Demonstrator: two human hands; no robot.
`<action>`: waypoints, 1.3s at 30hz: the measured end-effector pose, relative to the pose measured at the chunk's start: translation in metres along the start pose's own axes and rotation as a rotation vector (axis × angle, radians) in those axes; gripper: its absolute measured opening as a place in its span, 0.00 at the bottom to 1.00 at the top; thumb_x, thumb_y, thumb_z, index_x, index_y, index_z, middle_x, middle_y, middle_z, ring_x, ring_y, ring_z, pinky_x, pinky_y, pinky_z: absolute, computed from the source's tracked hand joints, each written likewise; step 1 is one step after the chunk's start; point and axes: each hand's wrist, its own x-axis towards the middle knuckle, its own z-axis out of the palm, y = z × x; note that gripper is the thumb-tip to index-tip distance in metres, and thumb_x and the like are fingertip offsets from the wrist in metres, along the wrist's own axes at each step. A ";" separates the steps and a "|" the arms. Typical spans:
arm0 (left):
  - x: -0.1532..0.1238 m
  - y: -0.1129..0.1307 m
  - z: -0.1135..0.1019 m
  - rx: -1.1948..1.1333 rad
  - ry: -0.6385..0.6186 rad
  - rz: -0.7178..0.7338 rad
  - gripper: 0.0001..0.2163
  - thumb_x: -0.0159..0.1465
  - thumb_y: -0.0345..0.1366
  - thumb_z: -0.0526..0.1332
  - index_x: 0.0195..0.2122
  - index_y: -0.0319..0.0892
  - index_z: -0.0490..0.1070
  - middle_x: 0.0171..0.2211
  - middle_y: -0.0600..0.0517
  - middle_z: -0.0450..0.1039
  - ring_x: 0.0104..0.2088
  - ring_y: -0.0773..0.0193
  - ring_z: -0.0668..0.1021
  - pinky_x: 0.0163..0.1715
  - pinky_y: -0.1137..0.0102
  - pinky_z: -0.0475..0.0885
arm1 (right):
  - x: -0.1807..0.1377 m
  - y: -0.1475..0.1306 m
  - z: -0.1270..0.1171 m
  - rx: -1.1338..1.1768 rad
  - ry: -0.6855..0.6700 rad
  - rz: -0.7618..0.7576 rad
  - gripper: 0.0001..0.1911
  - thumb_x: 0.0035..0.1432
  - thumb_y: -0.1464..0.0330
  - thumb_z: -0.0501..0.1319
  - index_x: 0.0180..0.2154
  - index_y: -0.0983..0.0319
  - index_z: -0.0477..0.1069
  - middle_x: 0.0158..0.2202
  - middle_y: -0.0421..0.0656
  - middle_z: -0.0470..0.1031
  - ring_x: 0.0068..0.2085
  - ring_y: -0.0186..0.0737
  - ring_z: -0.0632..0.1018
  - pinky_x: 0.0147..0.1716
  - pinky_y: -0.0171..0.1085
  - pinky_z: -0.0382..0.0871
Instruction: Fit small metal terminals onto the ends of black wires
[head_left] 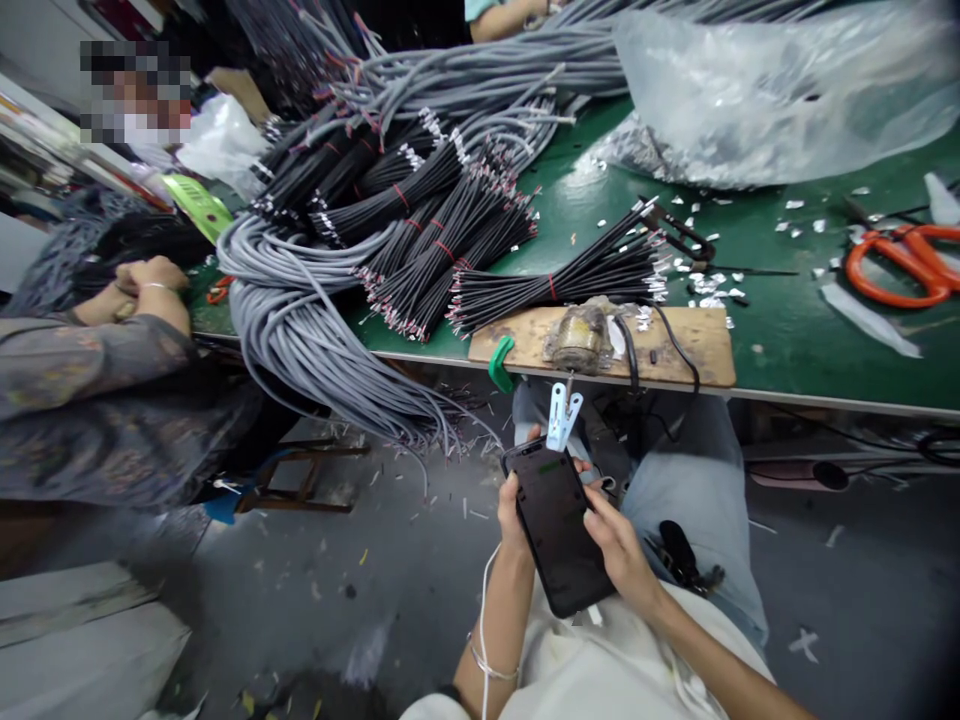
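A black phone (559,525) with a dark screen is held low over my lap, below the table edge. My left hand (512,515) wraps round its left side, fingers closed on it. My right hand (615,545) grips the right side, thumb lying on the screen. A white cord runs down along my left wrist. A pale blue clip (562,415) hangs just above the phone's top end. On the green table (787,320) above lie bundles of black wires (570,280) with stripped ends.
A wooden board (675,345) holding a tape roll (579,340) and a green clamp (500,362) sits at the table edge. Grey cables (300,330) spill over the left edge. Orange scissors (900,265) and a plastic bag (772,90) lie right. A person sits at left, hands (146,285) clasped.
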 end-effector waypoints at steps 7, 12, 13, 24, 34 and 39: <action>-0.002 0.000 0.003 0.038 -0.005 -0.007 0.33 0.47 0.56 0.54 0.49 0.36 0.62 0.43 0.37 0.70 0.49 0.42 0.69 0.47 0.47 0.61 | -0.004 0.003 -0.001 -0.072 -0.022 -0.068 0.26 0.60 0.57 0.49 0.56 0.63 0.59 0.52 0.46 0.68 0.54 0.47 0.67 0.49 0.40 0.65; -0.004 0.001 0.006 0.034 -0.024 0.022 0.30 0.48 0.55 0.54 0.46 0.36 0.65 0.41 0.38 0.71 0.48 0.42 0.69 0.47 0.46 0.60 | -0.004 0.000 -0.002 -0.100 -0.026 -0.120 0.25 0.60 0.58 0.50 0.55 0.63 0.60 0.50 0.46 0.70 0.52 0.47 0.69 0.48 0.39 0.65; -0.004 0.001 0.007 0.032 -0.024 0.026 0.30 0.48 0.55 0.54 0.46 0.36 0.65 0.40 0.38 0.71 0.48 0.42 0.70 0.47 0.46 0.60 | -0.004 0.000 -0.002 -0.099 -0.029 -0.122 0.25 0.60 0.59 0.50 0.55 0.63 0.61 0.50 0.47 0.70 0.52 0.47 0.69 0.48 0.39 0.65; -0.005 0.003 0.008 0.064 0.016 -0.018 0.33 0.44 0.55 0.56 0.47 0.37 0.64 0.40 0.39 0.71 0.48 0.41 0.69 0.47 0.48 0.61 | -0.005 0.005 -0.004 -0.054 -0.090 -0.068 0.26 0.59 0.58 0.51 0.56 0.63 0.58 0.50 0.46 0.70 0.50 0.46 0.71 0.45 0.37 0.67; -0.001 0.009 0.013 0.065 0.046 0.037 0.39 0.48 0.55 0.55 0.57 0.37 0.54 0.43 0.38 0.71 0.45 0.43 0.72 0.45 0.49 0.64 | -0.004 -0.003 -0.009 0.057 -0.186 0.016 0.28 0.58 0.61 0.54 0.58 0.64 0.54 0.50 0.49 0.69 0.50 0.46 0.71 0.48 0.42 0.65; 0.002 0.019 0.021 0.083 0.044 0.098 0.38 0.51 0.53 0.55 0.61 0.44 0.45 0.37 0.43 0.73 0.39 0.48 0.75 0.43 0.49 0.65 | -0.005 -0.002 -0.012 0.015 -0.239 0.027 0.32 0.54 0.66 0.58 0.59 0.65 0.52 0.50 0.50 0.69 0.50 0.46 0.71 0.48 0.42 0.66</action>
